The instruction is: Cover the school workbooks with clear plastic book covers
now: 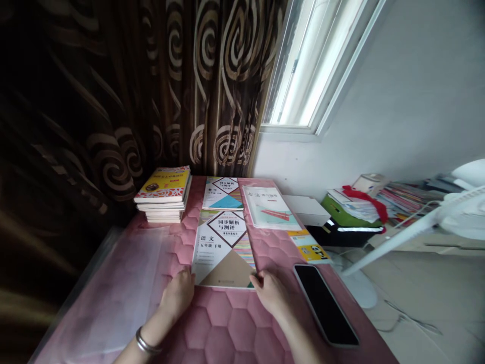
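Note:
A workbook (224, 253) with a white and tan cover lies in front of me on the pink quilted surface, its diamond title block toward the far end. At its near left edge, my left hand (181, 290) has its fingers closed on the book's side, a silver bangle on the wrist. My right hand (271, 292) pinches the near right corner, thumb on the cover and the other fingers partly hidden. Just beyond, a second workbook (223, 194) with a blue and white cover meets the first one's far edge. Clear plastic sheets (117, 288) lie left of my left hand.
A stack of books (164, 194) stands at the back left by the patterned curtain (223, 76). To the right are a white booklet (269, 207), a yellow panda-printed packet (308, 246) and a black-screened phone (326, 306). A white fan (417, 227) stands beyond the surface's right edge.

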Available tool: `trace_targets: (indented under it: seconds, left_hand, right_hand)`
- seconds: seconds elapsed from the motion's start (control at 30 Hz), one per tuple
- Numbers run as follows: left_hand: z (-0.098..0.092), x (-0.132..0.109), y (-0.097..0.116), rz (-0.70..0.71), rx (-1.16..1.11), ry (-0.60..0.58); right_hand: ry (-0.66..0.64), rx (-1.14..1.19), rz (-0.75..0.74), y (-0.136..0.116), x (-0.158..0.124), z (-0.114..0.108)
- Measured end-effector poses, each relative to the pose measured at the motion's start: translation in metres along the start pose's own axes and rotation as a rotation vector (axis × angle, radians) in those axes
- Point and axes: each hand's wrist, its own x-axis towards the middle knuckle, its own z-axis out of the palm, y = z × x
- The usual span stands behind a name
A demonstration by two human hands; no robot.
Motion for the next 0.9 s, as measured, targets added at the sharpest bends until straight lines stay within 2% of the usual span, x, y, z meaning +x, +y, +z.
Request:
trace_targets:
  seconds: [0.07,0.13,0.2,0.27,0.4,0.5,0.7,0.8,0.9]
  left_hand:
    - [-0.006,0.0,0.006,-0.204,-0.092,-0.025]
    - [-0.013,0.004,0.011,-0.382,-0.315,-0.104]
    - [-0.021,0.008,0.013,-0.501,-0.591,-0.218]
    - [-0.027,0.012,0.012,-0.562,-0.762,-0.315]
    - [-0.031,0.017,0.007,-0.572,-0.831,-0.365]
    - [-0.03,0.018,0.006,-0.561,-0.843,-0.353]
    - [-0.029,0.003,0.019,-0.465,-0.845,-0.112]
    - [-0.036,-0.003,0.033,-0.438,-0.873,-0.084]
    - [-0.044,0.006,0.048,-0.372,-0.88,-0.041]
  right_hand:
    - [0.04,-0.007,0.0,0.0,-0.003,0.01]
    - [0.079,0.003,0.008,0.001,-0.003,0.017]
    - [0.097,0.083,0.034,0.003,-0.002,0.019]
    - [0.066,0.254,0.062,0.005,0.0,0.02]
    - [-0.09,0.698,0.131,0.012,0.003,0.025]
    - [-0.159,0.904,0.167,0.013,0.003,0.029]
    - [-0.036,1.08,0.229,0.012,-0.015,0.023]
    - [-0.002,1.126,0.241,0.019,-0.025,0.007]
    - [0.031,1.162,0.25,0.031,-0.026,-0.016]
